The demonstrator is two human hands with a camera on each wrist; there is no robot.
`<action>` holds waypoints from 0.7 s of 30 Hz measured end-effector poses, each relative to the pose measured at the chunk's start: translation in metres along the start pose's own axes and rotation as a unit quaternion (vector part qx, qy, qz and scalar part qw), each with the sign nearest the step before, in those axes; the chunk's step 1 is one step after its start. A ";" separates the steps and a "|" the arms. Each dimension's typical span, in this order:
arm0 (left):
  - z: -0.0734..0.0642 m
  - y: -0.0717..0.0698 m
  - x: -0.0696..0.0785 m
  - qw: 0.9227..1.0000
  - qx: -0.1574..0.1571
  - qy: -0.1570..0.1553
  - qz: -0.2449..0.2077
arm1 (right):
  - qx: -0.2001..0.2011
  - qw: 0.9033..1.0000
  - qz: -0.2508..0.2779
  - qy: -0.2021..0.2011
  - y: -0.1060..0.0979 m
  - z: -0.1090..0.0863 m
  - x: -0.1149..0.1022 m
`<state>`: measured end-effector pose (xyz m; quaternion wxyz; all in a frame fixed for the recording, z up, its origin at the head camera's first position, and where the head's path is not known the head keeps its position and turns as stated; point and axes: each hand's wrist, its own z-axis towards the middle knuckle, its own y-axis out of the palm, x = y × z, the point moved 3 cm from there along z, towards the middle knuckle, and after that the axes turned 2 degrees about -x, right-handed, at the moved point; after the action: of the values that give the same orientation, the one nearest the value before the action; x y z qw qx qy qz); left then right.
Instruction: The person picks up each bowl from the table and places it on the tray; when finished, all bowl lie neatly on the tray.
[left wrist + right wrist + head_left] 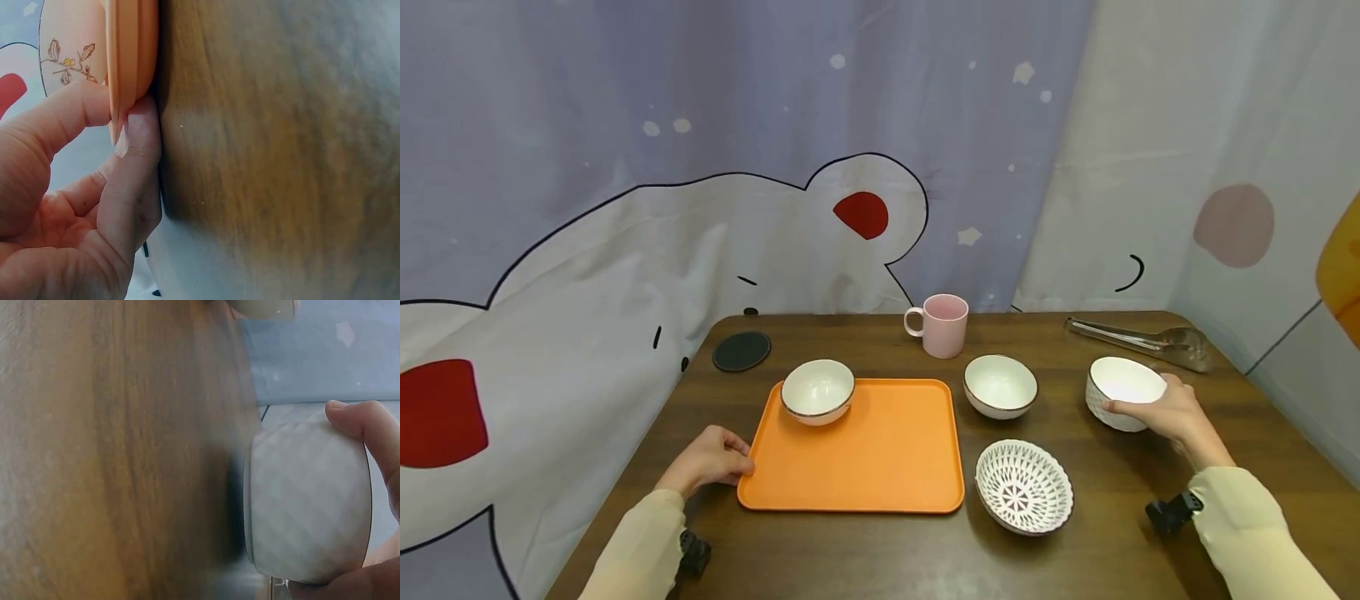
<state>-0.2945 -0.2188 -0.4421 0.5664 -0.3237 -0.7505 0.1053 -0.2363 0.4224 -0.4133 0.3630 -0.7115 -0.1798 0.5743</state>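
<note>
My left hand [709, 460] pinches the left edge of an orange tray [865, 467], thumb on top and fingers beneath the rim in the left wrist view. A white bowl with a dark rim [817, 390] sits at the tray's back left corner; its leaf-sprig pattern shows in the left wrist view. Off to the right, my right hand [1172, 418] grips a white bowl with a diamond-textured wall [309, 500], thumb and fingers spread on opposite sides of its rim. In the right wrist view its base is close over the table, with a dark shadow beside it.
Right of the tray are another dark-rimmed white bowl [1000, 387] and a patterned white bowl [1024, 487]. A pink mug [945, 327] stands at the back, a dark round coaster [742, 352] at back left. Metal tongs [1142, 340] lie behind the right hand. A printed curtain [737, 108] borders the table.
</note>
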 end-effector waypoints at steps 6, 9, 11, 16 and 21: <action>-0.001 0.001 -0.001 1.000 0.002 -0.007 0.002 | 0.021 0.999 -0.021 -0.021 -0.004 -0.004 -0.006; -0.002 0.000 -0.001 1.000 0.004 -0.011 0.004 | 0.029 0.999 -0.031 -0.034 -0.006 -0.006 -0.011; -0.002 0.000 -0.001 1.000 0.004 -0.011 0.005 | 0.034 0.998 -0.028 -0.039 -0.006 -0.007 -0.014; -0.001 0.000 -0.001 1.000 0.002 -0.005 0.001 | 0.049 0.997 -0.022 -0.050 -0.007 -0.009 -0.020; 0.000 0.000 -0.001 1.000 0.001 -0.003 -0.002 | 0.049 0.997 -0.021 -0.050 -0.008 -0.012 -0.027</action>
<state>-0.2941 -0.2192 -0.4434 0.5648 -0.3218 -0.7525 0.1060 -0.2310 0.4060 -0.3878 0.4000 -0.6595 -0.1842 0.6092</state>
